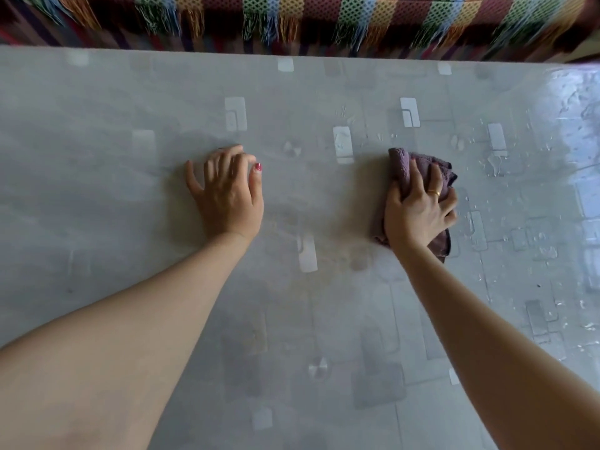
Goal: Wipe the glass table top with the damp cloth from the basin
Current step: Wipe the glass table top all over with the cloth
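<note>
The glass table top (302, 196) fills most of the view, pale grey with faint rectangular patterns showing through it. A bunched purple cloth (406, 167) lies on the glass right of centre, and my right hand (418, 209) grips it from above, a gold ring on one finger. My left hand (227, 193) rests palm-down on the glass left of centre, fingers slightly bent and holding nothing. Water drops and wet streaks (493, 164) cover the glass to the right of the cloth. The basin is not in view.
A sofa edge with a colourful woven, fringed throw (292, 17) runs along the far side of the table. Bright window glare (581, 131) reflects off the wet glass at the far right.
</note>
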